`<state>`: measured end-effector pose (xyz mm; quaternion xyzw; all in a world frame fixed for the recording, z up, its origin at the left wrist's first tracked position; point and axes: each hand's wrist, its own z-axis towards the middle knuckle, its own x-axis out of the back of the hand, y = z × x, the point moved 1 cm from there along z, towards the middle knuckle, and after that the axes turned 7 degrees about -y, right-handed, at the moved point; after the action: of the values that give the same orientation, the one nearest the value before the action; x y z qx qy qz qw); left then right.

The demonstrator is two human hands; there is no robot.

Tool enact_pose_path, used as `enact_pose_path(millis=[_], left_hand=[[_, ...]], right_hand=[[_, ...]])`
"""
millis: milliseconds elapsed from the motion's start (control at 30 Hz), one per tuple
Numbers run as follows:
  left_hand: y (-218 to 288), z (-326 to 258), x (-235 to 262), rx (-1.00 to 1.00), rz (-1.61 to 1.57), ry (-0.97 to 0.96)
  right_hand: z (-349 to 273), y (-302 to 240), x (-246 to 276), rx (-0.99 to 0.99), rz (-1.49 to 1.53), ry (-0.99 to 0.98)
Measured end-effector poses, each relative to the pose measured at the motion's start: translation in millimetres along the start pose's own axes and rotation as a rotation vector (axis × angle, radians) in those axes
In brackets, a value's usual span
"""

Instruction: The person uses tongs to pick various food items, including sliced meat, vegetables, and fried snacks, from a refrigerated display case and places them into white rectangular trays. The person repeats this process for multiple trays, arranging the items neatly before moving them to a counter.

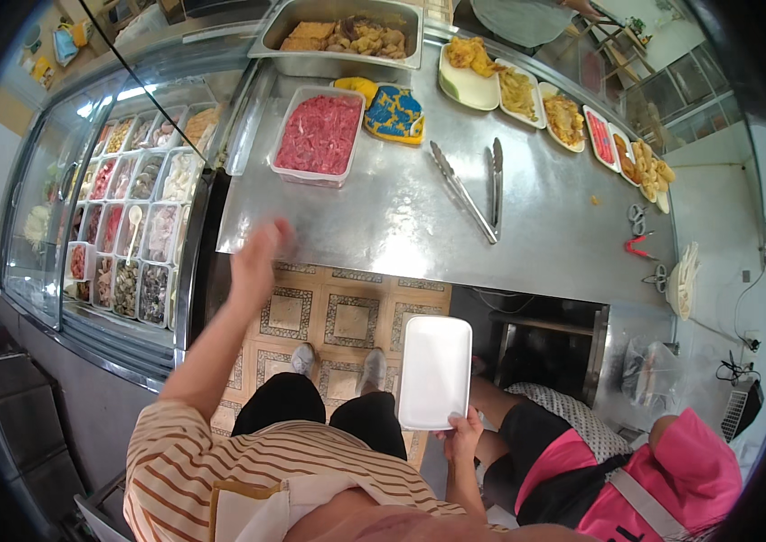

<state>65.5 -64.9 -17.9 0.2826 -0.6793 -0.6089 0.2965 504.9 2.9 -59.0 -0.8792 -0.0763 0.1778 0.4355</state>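
The right hand [462, 435] pinches the near right corner of a smooth, shallow white tray [437, 370], just near of the shiny steel counter [356, 221]; best kept level, thumb clear of the inside. The left hand [261, 255], blurred, has a grip I cannot tell, near moist, shredded red meat [321, 135].

Right grip [465, 434] holds a white tray [435, 372]; blurred left grip [263, 253] hangs near a tub [309, 177] of raw meat [319, 134] on the bench [374, 217].
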Motion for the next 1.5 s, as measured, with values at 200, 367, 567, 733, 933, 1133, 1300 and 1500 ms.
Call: enact_pose_path(millis=[200, 367, 567, 733, 933, 1133, 1300, 1500], left_hand=[[1.1, 161.2, 8.6, -0.118, -0.165, 0.016], [-17.7, 185.9, -39.3, -0.188, -0.130, 0.041], [28.6, 173.3, -4.4, -0.016, -0.130, -0.328], [25.7, 94.1, 71.9, -0.352, 0.339, 0.058], [-16.1, 43.2, 89.5, 0.020, 0.744, 0.131], [-16.1, 73.9, 99.0, 0.151, 0.879, 0.181], [12.9, 97.0, 103.9, 0.159, 0.955, 0.235], [58.7, 66.6, 111.4, -0.070, 0.483, 0.169]], right_hand=[[-19.1, -38.3, -51.4, 0.037, 0.045, -0.133], [18.0, -43.1, -99.0, 0.035, -0.020, -0.256], [75.2, -33.7, -219.4, -0.073, -0.156, -0.315], [144.5, -27.0, -321.8, 0.027, -0.107, -0.389], [180.5, -51.9, -336.9, 0.353, -0.862, -0.199], [248.9, -140.6, -213.5, 0.775, -1.670, 0.529], [293.0, -173.6, -185.4, 0.664, -1.524, 0.394], [347.9, -205.6, -121.2, 0.560, -1.327, 0.419]])
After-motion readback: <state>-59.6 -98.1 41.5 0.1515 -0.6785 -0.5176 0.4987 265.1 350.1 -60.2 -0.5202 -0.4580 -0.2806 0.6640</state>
